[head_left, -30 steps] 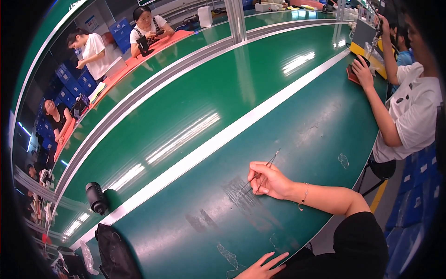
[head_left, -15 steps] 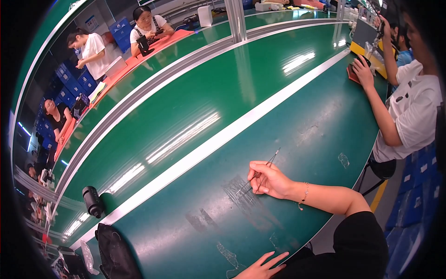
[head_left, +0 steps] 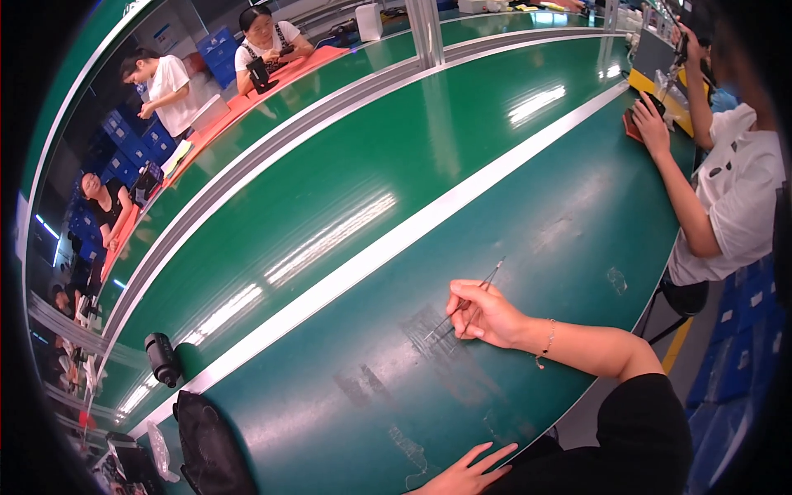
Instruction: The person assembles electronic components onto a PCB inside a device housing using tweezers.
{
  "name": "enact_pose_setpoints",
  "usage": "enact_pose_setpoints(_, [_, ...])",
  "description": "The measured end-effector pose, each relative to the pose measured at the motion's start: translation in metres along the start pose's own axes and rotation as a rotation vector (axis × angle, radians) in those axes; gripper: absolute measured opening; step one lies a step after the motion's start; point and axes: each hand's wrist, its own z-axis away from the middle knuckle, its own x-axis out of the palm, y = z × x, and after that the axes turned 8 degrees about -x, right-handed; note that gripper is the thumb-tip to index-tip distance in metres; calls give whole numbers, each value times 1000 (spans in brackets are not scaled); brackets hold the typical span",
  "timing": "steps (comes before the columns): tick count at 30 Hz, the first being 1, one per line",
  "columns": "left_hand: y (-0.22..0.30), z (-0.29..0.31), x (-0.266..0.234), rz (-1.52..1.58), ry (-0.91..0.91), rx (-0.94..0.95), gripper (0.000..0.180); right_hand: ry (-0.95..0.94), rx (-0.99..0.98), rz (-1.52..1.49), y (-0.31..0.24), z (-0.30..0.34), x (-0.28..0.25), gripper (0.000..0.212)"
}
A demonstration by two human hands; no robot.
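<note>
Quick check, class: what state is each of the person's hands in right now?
Left hand: open, holding nothing visible.
Right hand: closed, holding slender dark grey metal tweezers.

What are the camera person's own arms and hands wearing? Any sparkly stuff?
The right hand has no glove; a thin chain bracelet with a small dark charm circles its wrist. A short, plain black sleeve ends near that elbow. The left hand is gloveless too.
</note>
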Motion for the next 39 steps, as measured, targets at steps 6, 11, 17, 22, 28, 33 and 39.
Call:
enact_pose_setpoints(6, [-2, 0, 0, -77, -49, 7, 46, 7, 1, 2, -1, 0, -1, 28])
enact_pose_setpoints(11, [-1, -1, -1, -138, -54, 12, 47, 1, 0, -1, 0, 0, 0, 28])
enact_pose_setpoints(17, [-1, -1, 1, -146, -55, 20, 46, 6, 1, -2, -1, 0, 0, 28])
enact_pose_setpoints(22, [-1, -1, 0, -173, -69, 28, 45, -14, -14, -21, 0, 0, -1, 32])
enact_pose_setpoints(28, [0, -2, -4, -149, -76, 20, 45, -54, -5, -53, 0, 0, -2, 38])
enact_pose_setpoints(33, [3, 0, 1, -91, -42, -15, 41, -184, -29, 49, -4, 1, 2, 44])
enact_pose_setpoints(39, [2, -1, -5, 40, -10, -13, 33, -214, -397, 140, -42, 0, 5, 30])
